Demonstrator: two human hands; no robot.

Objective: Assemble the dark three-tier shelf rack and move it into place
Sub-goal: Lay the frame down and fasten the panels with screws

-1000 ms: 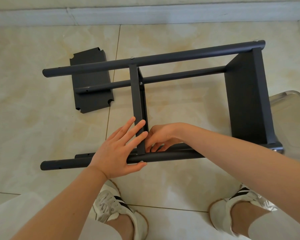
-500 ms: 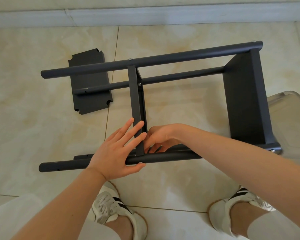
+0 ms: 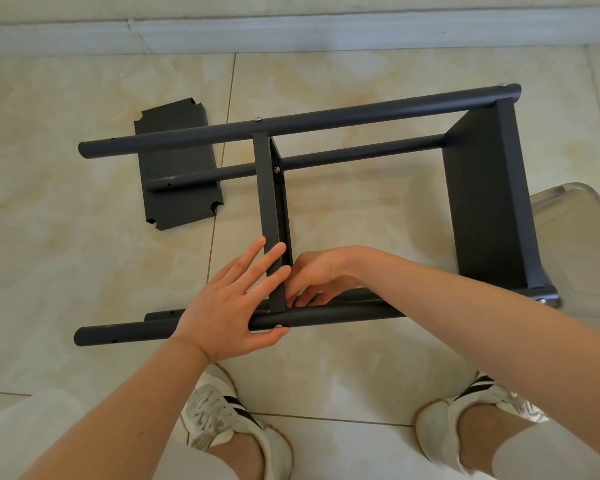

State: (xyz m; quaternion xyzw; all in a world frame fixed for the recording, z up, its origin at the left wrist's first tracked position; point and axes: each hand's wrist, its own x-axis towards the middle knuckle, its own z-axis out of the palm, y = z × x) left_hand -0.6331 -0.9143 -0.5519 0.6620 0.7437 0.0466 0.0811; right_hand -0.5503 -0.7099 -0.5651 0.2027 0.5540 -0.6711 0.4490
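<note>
Left hand (image 3: 229,306): fingers (image 3: 267,261) straight, pressed flat on the middle shelf (image 3: 269,188), thumb against the near pole (image 3: 343,315) — gripping nothing. Right hand (image 3: 317,275) curls at the joint behind; what it pinches is hidden. The rack (image 3: 326,121) lies sideways on the floor (image 3: 84,237). Brace the shelf square while tightening — the last shelf (image 3: 174,140) lies loose.

White, black-striped sneakers (image 3: 222,422) and pale clothing (image 3: 32,441) on legs.

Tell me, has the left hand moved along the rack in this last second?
No. The left hand sits where it was: fingers across the middle shelf, thumb under the near pole.
</note>
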